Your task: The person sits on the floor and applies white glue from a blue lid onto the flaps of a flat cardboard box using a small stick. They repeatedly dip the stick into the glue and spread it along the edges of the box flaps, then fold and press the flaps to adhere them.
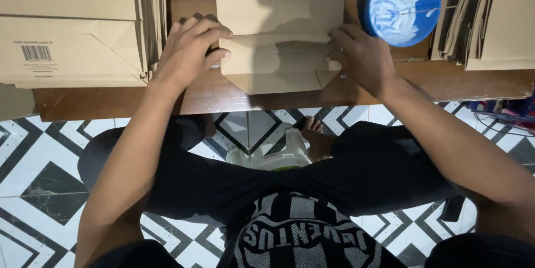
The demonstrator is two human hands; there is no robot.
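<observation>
A flat brown paper bag (276,34) lies on a low wooden table (278,96), its bottom end folded into flaps toward me. My left hand (192,45) presses with bent fingers on the left corner of the folded flap. Over at the right corner of the same fold, my right hand (359,56) pushes down with its fingertips. Neither hand grips anything; both rest flat on the paper.
A blue round tub (402,3) with white paste stands right of the bag. Stacks of flat brown bags lie at the left (72,28) and right (490,17). My crossed legs rest on a black-and-white tiled floor (39,162), with a white container (276,156) between them.
</observation>
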